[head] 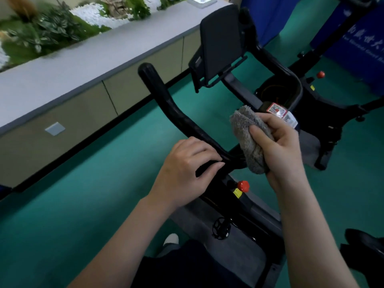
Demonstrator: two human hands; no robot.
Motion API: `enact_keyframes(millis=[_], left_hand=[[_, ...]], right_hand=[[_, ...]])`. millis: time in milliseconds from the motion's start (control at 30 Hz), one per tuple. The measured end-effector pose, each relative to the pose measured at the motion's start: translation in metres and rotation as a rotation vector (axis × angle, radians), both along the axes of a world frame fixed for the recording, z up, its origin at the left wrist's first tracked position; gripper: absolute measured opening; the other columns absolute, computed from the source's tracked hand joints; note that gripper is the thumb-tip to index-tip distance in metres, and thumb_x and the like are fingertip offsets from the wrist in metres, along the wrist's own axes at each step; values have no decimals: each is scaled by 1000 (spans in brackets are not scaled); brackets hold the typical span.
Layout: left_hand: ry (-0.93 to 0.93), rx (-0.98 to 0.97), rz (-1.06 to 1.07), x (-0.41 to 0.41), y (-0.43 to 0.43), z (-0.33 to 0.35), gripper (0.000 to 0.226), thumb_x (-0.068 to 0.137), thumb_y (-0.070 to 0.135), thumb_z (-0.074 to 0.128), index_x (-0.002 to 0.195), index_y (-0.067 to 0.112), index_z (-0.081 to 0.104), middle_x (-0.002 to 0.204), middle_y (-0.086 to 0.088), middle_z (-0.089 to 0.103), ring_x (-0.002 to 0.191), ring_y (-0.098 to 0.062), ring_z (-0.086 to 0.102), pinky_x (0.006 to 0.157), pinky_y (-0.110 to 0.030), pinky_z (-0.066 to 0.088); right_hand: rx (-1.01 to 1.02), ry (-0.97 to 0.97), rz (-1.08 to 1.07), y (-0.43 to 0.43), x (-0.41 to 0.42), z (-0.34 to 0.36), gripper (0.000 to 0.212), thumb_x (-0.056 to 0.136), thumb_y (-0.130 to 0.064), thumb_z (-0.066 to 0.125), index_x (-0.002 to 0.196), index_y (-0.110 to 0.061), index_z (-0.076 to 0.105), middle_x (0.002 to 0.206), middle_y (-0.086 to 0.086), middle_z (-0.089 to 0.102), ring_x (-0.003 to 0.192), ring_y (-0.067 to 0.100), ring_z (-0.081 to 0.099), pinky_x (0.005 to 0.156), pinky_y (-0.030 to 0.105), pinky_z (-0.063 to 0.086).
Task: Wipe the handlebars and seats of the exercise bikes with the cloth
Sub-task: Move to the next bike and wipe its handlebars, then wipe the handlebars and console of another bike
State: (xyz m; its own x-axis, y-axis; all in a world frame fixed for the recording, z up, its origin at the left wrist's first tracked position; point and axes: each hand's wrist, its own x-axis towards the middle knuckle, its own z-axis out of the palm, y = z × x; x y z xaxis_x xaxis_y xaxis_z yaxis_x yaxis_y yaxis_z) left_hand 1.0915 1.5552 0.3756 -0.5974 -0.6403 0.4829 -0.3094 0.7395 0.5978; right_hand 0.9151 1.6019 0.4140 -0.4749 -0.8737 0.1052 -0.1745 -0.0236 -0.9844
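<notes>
Head view: the person is looking down over an exercise bike (239, 208) standing on a green floor (83, 204). The left hand (187, 169) is gripping the near bend of the black handlebar (172, 109), its fingers curling over the top of the bar and its thumb tucking underneath. The right hand (278, 146) is holding a folded, fluffy grey cloth (249, 140), the thumb pressing into its front face and the fingers wrapping round behind. The cloth is sitting just right of the left hand, at the middle of the handlebar, its lower end overlapping the cross-bar; whether it is touching the bar cannot be told. Above it a dark screen holder (220, 44) is tilting up from the bike's stem, and a sticker with a printed code (280, 113) is showing just above the right hand's fingers. A red knob (243, 186) is poking out of the frame below the hands, with a pedal (221, 227) lower down. A second bike (324, 100) is standing beyond, near a blue banner (363, 38). Along the left a grey ledge (83, 65) is running past green plants (52, 28) and white pebbles (93, 13).
</notes>
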Motion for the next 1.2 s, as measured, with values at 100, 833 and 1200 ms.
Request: enact_keyframes(millis=[100, 833, 1200], left_hand=[[-57, -15, 73, 14, 10, 2, 15, 86, 27, 67, 90, 13, 71, 90, 3, 67, 87, -16, 60, 81, -31, 44], [-587, 610, 856, 77, 210, -83, 65, 86, 65, 40, 137, 25, 44, 136, 5, 50, 127, -15, 40, 104, -34, 29], [-528, 726, 1147, 114, 305, -92, 61, 89, 59, 45, 138, 23, 44, 140, 5, 47, 130, -13, 39, 108, -28, 27]], right_hand=[[-50, -37, 66, -1, 15, 0, 24, 90, -6, 58, 91, -28, 68, 85, -9, 71, 80, 10, 66, 69, 25, 53], [146, -141, 802, 67, 50, -69, 27, 89, 2, 58, 86, -23, 68, 80, -12, 71, 76, 4, 63, 66, 14, 49], [226, -82, 1067, 105, 115, -91, 32, 87, 8, 58, 82, -23, 66, 79, -10, 69, 74, 3, 62, 73, 16, 49]])
